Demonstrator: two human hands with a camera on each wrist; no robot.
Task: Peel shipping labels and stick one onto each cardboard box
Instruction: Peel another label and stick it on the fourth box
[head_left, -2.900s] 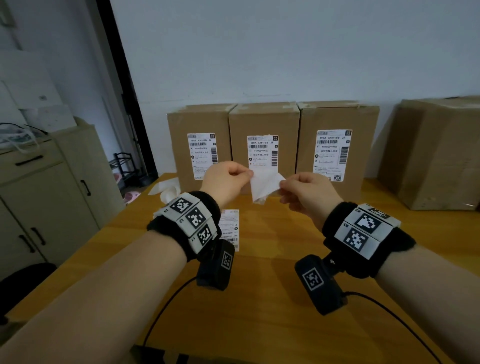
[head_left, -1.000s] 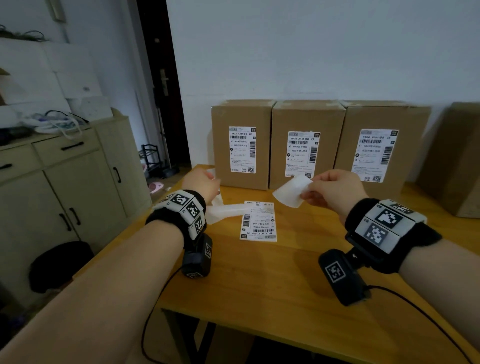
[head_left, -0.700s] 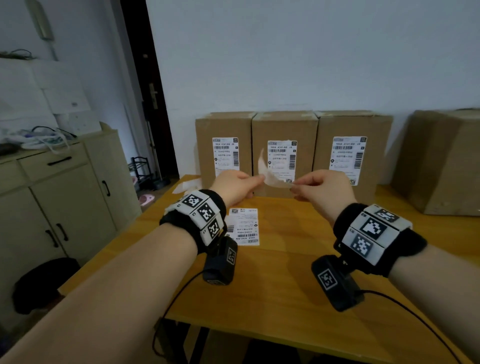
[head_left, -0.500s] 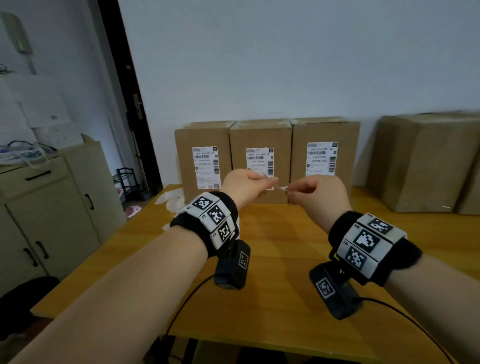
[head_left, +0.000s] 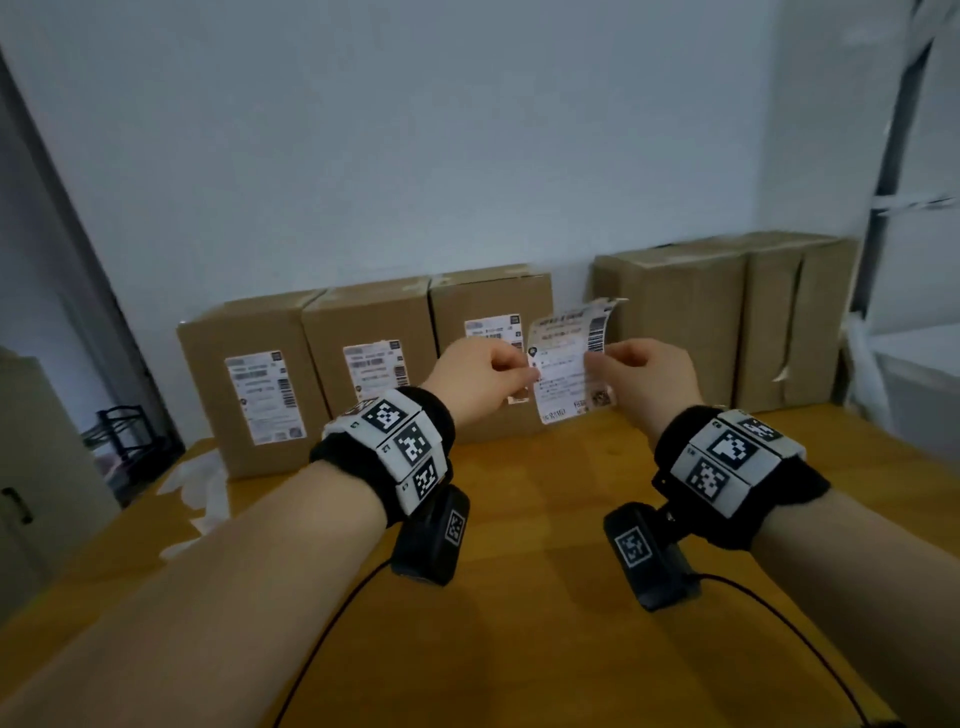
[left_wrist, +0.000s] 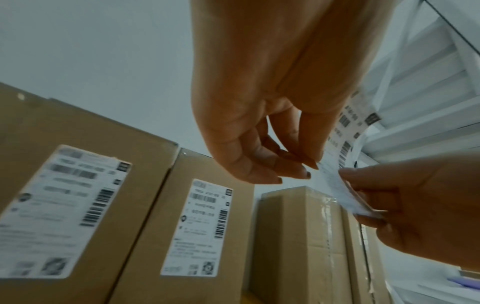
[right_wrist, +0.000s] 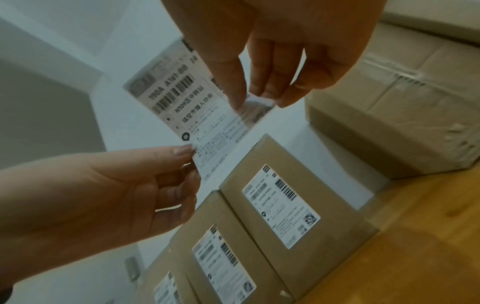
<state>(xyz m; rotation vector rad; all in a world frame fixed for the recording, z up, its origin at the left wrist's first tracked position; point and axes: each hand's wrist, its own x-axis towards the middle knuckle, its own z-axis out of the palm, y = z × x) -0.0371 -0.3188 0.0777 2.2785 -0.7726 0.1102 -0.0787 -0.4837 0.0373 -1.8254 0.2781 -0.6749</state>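
A peeled white shipping label (head_left: 569, 364) hangs upright in the air, printed side toward me. My left hand (head_left: 527, 371) pinches its left edge and my right hand (head_left: 592, 364) pinches its right edge. In the wrist views the label (left_wrist: 340, 162) (right_wrist: 197, 115) is stretched between the two sets of fingertips. Behind it, three small cardboard boxes (head_left: 249, 384) (head_left: 369, 358) (head_left: 488, 312) stand in a row against the wall, each with a label on its front. To their right stand two larger boxes (head_left: 675, 322) (head_left: 789, 317) with bare fronts.
Crumpled white backing sheets (head_left: 202, 488) lie at the left end of the wooden table (head_left: 519, 597). A cabinet (head_left: 31, 467) stands left of the table and a white rack (head_left: 909, 364) to the right. Wrist camera cables trail over the table's near part.
The label, edge-on between my hands half a second ago, now faces me upright. Both hands have shifted right, toward the larger bare boxes, and my view has turned right.
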